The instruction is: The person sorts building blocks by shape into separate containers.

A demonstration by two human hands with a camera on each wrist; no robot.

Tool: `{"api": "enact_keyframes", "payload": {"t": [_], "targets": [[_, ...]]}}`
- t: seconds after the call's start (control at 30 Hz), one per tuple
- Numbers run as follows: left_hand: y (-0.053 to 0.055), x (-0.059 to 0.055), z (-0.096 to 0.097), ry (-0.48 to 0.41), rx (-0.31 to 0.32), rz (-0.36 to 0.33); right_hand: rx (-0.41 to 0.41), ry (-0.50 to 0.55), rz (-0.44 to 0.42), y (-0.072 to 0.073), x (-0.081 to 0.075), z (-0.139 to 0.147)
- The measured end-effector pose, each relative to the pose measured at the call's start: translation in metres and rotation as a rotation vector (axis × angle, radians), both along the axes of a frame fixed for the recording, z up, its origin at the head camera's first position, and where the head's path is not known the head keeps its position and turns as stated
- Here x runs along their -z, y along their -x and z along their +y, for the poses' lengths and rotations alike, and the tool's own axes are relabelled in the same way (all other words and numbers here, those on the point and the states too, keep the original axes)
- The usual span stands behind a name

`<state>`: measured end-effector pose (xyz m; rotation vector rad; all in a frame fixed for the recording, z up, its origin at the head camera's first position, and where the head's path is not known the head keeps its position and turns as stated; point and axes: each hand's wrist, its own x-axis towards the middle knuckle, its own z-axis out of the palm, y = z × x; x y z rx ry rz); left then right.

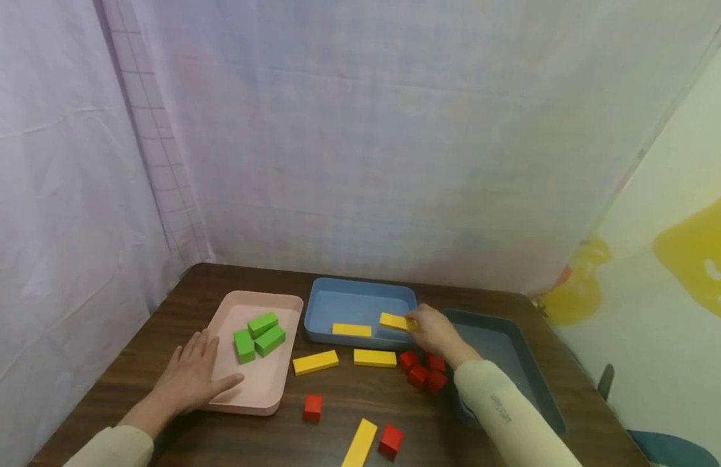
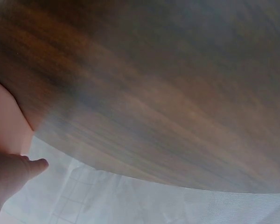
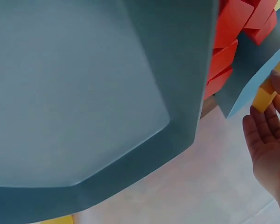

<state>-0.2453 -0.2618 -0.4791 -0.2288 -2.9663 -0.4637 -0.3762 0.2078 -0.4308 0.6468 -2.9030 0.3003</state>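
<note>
My right hand (image 1: 435, 332) pinches one end of a yellow block (image 1: 395, 322) over the right side of the blue tray (image 1: 325, 292). In the right wrist view the thumb and fingers hold that yellow block (image 3: 264, 96) by the tray's wall. A second yellow block (image 1: 351, 331) lies inside the blue tray. On the left, my left hand (image 1: 191, 373) rests with spread, straight fingers on the edge of the pink tray (image 1: 237, 389). Three green blocks (image 1: 269, 340) sit in the pink tray. The left wrist view shows part of the left hand (image 2: 11, 175) beside the pink tray.
Two yellow blocks (image 1: 374, 358) lie before the blue tray, another yellow block (image 1: 360, 444) nearer me. Several red cubes (image 1: 418, 376) cluster beside the dark grey-blue tray (image 1: 535, 363) at right. Two red cubes (image 1: 313, 408) lie apart in front. A white curtain (image 1: 366, 162) hangs behind the table.
</note>
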Motion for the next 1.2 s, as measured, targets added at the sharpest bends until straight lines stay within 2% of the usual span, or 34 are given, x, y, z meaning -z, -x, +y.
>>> {"api": "enact_keyframes", "payload": {"t": [0.17, 0.4, 0.53, 0.7, 1.0, 1.2], "targets": [[0.001, 0.002, 0.001, -0.002, -0.002, -0.004, -0.002, -0.067, -0.032, 0.006, 0.002, -0.007], [0.001, 0.005, 0.003, -0.019, -0.001, -0.009, -0.04, -0.041, -0.124, 0.004, 0.003, -0.007], [0.002, 0.005, 0.002, -0.012, -0.006, -0.007, -0.044, -0.054, -0.112, 0.006, 0.006, -0.006], [0.003, 0.004, 0.001, 0.005, -0.013, -0.009, -0.089, -0.02, -0.076, 0.004, 0.009, -0.006], [0.002, 0.003, -0.001, 0.002, -0.014, -0.017, -0.202, 0.091, -0.036, -0.007, 0.006, -0.013], [0.004, 0.004, -0.002, 0.004, -0.012, -0.018, -0.29, 0.173, -0.147, -0.029, 0.0, -0.028]]}}
